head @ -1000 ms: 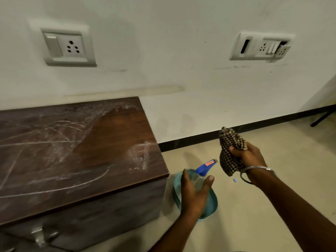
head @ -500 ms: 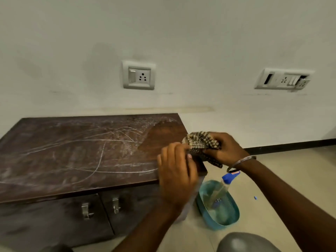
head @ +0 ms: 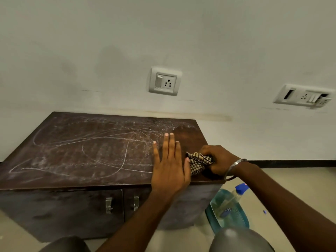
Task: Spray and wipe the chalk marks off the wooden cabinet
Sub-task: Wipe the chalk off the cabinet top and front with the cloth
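A low dark wooden cabinet (head: 76,160) stands against the wall, its top covered in white chalk marks (head: 101,157); a patch at the right end is wiped to clean brown wood. My right hand (head: 220,160) grips a bunched checked cloth (head: 199,163) pressed on the top near the right front corner. My left hand (head: 170,166) lies flat on the top beside the cloth, fingers spread. The spray bottle (head: 234,197) with a blue cap leans in a teal basin (head: 241,220) on the floor to the right of the cabinet.
Two cabinet doors with metal handles (head: 109,205) face me. Wall sockets (head: 165,81) and a second socket plate (head: 303,96) sit above. My knees (head: 240,240) show at the bottom edge. A tiled floor (head: 291,190) stretches to the right.
My left hand let go of the spray bottle in the basin and came up flat onto the cabinet top. My right hand brought the cloth down onto the top's right end.
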